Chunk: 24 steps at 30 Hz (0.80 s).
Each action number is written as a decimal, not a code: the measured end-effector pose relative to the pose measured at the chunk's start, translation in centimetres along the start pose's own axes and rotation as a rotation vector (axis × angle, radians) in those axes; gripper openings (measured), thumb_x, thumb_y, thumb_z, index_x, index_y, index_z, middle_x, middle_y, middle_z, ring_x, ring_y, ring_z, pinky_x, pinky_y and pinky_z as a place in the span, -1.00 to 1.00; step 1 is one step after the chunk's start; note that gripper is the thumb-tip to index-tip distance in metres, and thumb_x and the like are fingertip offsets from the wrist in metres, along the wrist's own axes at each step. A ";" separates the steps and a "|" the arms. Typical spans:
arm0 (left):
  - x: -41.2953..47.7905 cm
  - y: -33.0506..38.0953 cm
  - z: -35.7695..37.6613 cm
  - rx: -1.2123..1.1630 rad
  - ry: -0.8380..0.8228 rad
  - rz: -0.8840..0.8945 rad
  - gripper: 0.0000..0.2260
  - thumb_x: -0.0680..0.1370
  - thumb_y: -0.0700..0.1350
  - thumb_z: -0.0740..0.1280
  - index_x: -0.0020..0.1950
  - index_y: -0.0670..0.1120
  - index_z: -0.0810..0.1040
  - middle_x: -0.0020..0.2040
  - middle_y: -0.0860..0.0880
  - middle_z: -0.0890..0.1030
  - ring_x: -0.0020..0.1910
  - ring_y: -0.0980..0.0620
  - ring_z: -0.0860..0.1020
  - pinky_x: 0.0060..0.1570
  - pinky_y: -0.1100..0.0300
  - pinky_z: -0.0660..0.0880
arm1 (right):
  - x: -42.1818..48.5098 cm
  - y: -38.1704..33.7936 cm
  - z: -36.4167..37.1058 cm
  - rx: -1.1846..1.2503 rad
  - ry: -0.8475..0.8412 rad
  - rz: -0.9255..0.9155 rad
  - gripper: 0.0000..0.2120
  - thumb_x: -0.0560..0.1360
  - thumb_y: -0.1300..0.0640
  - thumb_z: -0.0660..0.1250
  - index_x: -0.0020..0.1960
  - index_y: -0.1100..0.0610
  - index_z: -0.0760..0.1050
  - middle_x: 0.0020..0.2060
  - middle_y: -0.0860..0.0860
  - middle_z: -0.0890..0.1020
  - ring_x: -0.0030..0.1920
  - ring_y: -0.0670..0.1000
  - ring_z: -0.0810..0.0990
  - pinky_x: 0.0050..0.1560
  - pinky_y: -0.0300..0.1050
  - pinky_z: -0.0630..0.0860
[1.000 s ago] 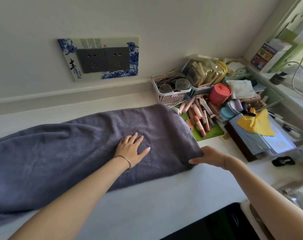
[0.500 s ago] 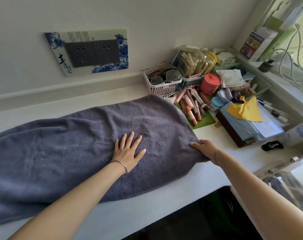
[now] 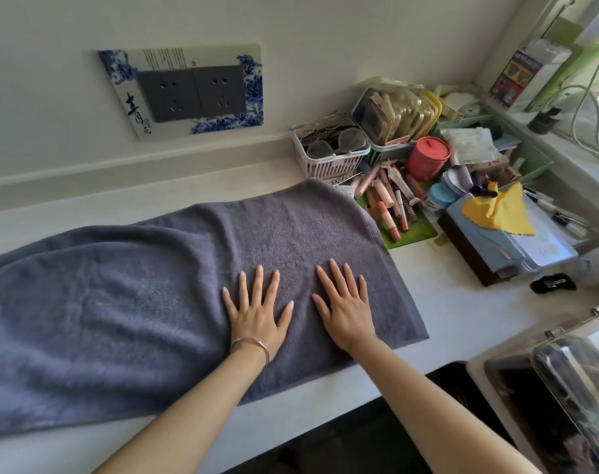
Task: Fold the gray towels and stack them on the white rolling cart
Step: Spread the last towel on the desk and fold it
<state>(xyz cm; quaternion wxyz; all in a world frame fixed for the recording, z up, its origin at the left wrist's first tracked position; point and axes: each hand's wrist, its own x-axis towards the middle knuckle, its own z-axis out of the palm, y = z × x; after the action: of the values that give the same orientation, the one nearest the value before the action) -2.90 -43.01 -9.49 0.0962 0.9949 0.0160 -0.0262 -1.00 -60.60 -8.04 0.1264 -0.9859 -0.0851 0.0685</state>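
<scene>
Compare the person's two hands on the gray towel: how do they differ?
The left hand spreads its fingers wider; the right hand holds them closer together. The left hand lies by the rumpled part of the gray towel, the right hand nearer its end. Both press flat, palms down.

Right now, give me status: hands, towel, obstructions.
Left hand, right hand open, flat on gray towel. Towel spread on counter, left part rumpled. Green cosmetics mat at its right edge.

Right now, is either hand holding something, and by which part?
Nothing is held. The left hand and right hand lie flat, palms down, on the gray towel.
</scene>
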 end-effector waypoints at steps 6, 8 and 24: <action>-1.1 0.0 0.1 0.016 0.014 -0.001 -0.44 0.49 0.21 0.03 0.41 0.02 0.38 0.40 -0.11 0.41 0.37 -0.27 0.36 0.29 -0.30 0.06 | -1.0 0.0 0.2 -0.033 -0.003 -0.002 -0.39 0.52 -0.30 -0.24 0.53 -0.16 -0.08 0.54 -0.12 -0.07 0.53 -0.01 -0.20 0.47 0.02 -0.33; -0.2 -0.1 -0.2 0.017 0.014 0.015 -0.45 0.50 0.20 0.03 0.40 0.00 0.41 0.38 -0.12 0.44 0.35 -0.28 0.38 0.29 -0.28 0.05 | 0.1 0.4 -0.5 0.001 0.017 0.012 -0.41 0.54 -0.28 -0.20 0.52 -0.14 0.01 0.54 -0.11 -0.01 0.54 0.00 -0.16 0.48 0.04 -0.28; 3.1 -0.5 -0.2 0.009 0.023 0.075 -0.46 0.55 0.21 -0.06 0.48 0.04 0.26 0.48 -0.05 0.28 0.46 -0.15 0.23 0.37 -0.22 -0.09 | 13.0 4.9 -8.4 0.732 0.127 0.419 -0.70 0.59 0.03 0.19 0.25 0.07 0.55 0.35 -0.03 0.42 0.46 -0.07 0.19 0.27 -0.39 0.14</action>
<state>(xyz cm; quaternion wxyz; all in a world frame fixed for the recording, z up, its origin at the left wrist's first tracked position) 0.18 -42.42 -9.56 0.0923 0.9955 -0.0202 -0.0113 13.74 -64.85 -2.73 0.4563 -0.8743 0.1550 0.0577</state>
